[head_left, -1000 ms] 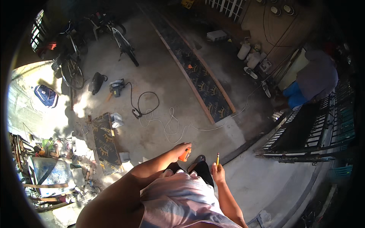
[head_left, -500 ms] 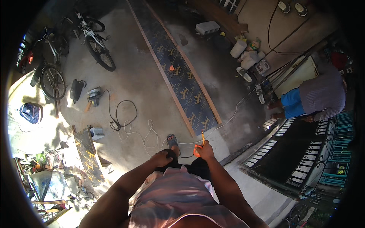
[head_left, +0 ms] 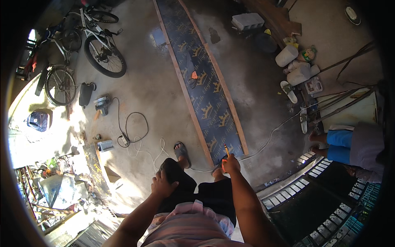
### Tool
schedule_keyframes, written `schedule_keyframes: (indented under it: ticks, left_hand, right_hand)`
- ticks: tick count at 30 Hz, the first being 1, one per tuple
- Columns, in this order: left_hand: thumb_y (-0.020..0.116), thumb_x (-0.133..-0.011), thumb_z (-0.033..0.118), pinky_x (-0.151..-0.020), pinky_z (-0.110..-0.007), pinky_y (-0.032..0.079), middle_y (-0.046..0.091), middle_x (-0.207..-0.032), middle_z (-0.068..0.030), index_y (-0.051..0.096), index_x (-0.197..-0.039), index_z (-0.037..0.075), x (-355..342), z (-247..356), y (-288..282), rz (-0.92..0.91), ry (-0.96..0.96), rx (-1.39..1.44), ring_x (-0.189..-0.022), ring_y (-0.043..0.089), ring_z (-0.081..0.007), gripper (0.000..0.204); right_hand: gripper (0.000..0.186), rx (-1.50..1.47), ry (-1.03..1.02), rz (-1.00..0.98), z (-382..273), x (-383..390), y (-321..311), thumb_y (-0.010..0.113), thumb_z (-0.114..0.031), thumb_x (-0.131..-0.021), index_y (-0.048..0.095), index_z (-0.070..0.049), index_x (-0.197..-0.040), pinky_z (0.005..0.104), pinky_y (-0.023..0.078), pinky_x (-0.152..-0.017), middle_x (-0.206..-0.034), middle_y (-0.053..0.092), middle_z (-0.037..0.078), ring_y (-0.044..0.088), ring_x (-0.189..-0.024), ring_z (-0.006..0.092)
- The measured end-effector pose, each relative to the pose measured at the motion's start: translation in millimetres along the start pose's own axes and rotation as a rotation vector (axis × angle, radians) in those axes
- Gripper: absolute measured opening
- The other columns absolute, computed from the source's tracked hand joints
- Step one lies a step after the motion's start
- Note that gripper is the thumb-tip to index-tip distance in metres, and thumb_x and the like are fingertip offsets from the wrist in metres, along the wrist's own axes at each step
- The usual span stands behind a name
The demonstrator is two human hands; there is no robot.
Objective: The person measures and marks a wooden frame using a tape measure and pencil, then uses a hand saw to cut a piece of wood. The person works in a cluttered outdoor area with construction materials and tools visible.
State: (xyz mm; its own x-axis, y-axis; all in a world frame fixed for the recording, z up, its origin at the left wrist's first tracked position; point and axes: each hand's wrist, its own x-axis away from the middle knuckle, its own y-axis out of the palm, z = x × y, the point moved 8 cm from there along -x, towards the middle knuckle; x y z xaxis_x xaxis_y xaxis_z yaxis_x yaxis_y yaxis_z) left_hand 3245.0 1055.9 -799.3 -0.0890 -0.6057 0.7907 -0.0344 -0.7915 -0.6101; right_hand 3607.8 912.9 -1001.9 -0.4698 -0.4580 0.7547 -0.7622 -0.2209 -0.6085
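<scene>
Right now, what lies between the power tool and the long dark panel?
Head view: black cord in a loop nearer the power tool, then concrete floor toward the dark panel.

Gold lettering point(head_left: 212, 123) in repeated script and gold crown emblems point(head_left: 207, 110) along a long dark board point(head_left: 201, 91), stretching ahead of the right fingers point(head_left: 232, 159), blurred gold marks point(head_left: 97, 167) on a smaller board point(head_left: 91, 157), left of the left fingers point(head_left: 158, 175), too faint to read.

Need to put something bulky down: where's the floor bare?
Bare concrete lies between the white bicycle and the long patterned panel, and between that panel and the white jugs. The sunlit debris pile at left is crowded.
</scene>
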Motion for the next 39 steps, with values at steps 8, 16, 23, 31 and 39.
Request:
schedule_keyframes:
  ticks: [8, 16, 23, 31, 39]
  left_hand:
    - [0.087, -0.076, 0.045, -0.107, -0.063, 0.049, 0.043, -0.155, -0.0275, 0.047, -0.150, 0.002, -179, 30, 2, 0.068, 0.057, -0.143, -0.133, 0.052, -0.0516, 0.095]
    - [0.086, -0.075, 0.042, -0.107, -0.065, 0.046, 0.048, -0.147, -0.0311, 0.058, -0.137, 0.003, -235, 26, -50, 0.029, 0.155, -0.125, -0.134, 0.048, -0.0534, 0.078]
    - [0.075, -0.088, 0.035, -0.112, -0.064, 0.045, 0.056, -0.143, -0.0323, 0.061, -0.142, 0.006, -258, 44, -102, -0.053, 0.152, -0.127, -0.133, 0.053, -0.0505, 0.063]
    - [0.081, -0.084, 0.041, -0.113, -0.066, 0.041, 0.047, -0.154, -0.0321, 0.058, -0.145, 0.005, -288, 26, -115, -0.122, 0.111, -0.128, -0.140, 0.045, -0.0545, 0.074]
    - [0.082, -0.083, 0.034, -0.110, -0.060, 0.046, 0.052, -0.147, -0.0298, 0.058, -0.141, 0.003, -290, 20, -125, -0.076, 0.179, 0.003, -0.133, 0.052, -0.0519, 0.069]
  right_hand:
    - [0.040, 0.041, 0.083, -0.102, -21, -279, 99, 0.072, -0.028, -0.099, 0.054, -0.005, -0.126, 0.0531, 0.060, -0.092, -0.119, 0.076, 0.022, 0.074, -0.110, 0.0417]
    - [0.044, 0.247, 0.048, -0.141, -58, -424, 142, 0.072, -0.034, -0.099, 0.054, -0.008, -0.129, 0.0514, 0.055, -0.102, -0.133, 0.066, 0.019, 0.066, -0.124, 0.0376]
    - [0.051, 0.240, -0.062, 0.244, -164, -485, 88, 0.067, -0.043, -0.101, 0.057, -0.008, -0.138, 0.0506, 0.047, -0.112, -0.143, 0.057, 0.017, 0.056, -0.137, 0.0364]
    - [0.079, -0.265, 0.132, 0.214, -403, -600, 60, 0.071, -0.056, -0.098, 0.039, 0.005, -0.138, 0.0497, 0.063, -0.095, -0.141, 0.051, 0.027, 0.069, -0.119, 0.0415]
    - [0.031, -0.934, 0.402, -0.017, -325, -535, 114, 0.069, -0.026, -0.093, 0.063, -0.006, -0.115, 0.0447, 0.056, -0.061, -0.096, 0.067, 0.014, 0.067, -0.078, 0.0255]
